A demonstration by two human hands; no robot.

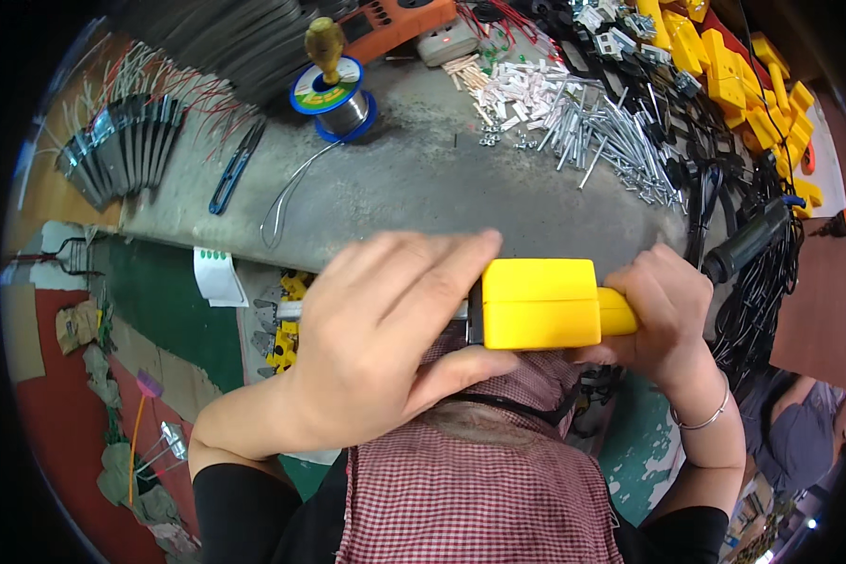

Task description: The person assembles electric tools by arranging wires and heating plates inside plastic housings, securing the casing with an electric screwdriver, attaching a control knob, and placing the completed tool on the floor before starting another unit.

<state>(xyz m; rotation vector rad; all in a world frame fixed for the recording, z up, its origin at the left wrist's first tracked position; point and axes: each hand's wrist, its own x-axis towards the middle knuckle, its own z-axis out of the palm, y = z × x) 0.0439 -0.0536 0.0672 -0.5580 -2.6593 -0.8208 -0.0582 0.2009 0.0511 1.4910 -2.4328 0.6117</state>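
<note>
A yellow plastic tool housing (541,303) with a blocky body and a narrower handle is held up in front of my apron, just off the bench's near edge. My right hand (663,301) wraps around the handle at its right end. At the other end, my left hand (395,320) grips the dark front part, thumb below and fingers above. A bit of metal shows between the left thumb and fingers, but most of that front end is hidden by the hand.
On the grey bench (395,197) lie a solder wire spool (343,108), blue-handled cutters (237,167), a heap of long screws (611,141) and small white pieces (536,94). Yellow housings (724,70) and black cables (761,291) crowd the right. A dark cylindrical tool (747,242) lies there too.
</note>
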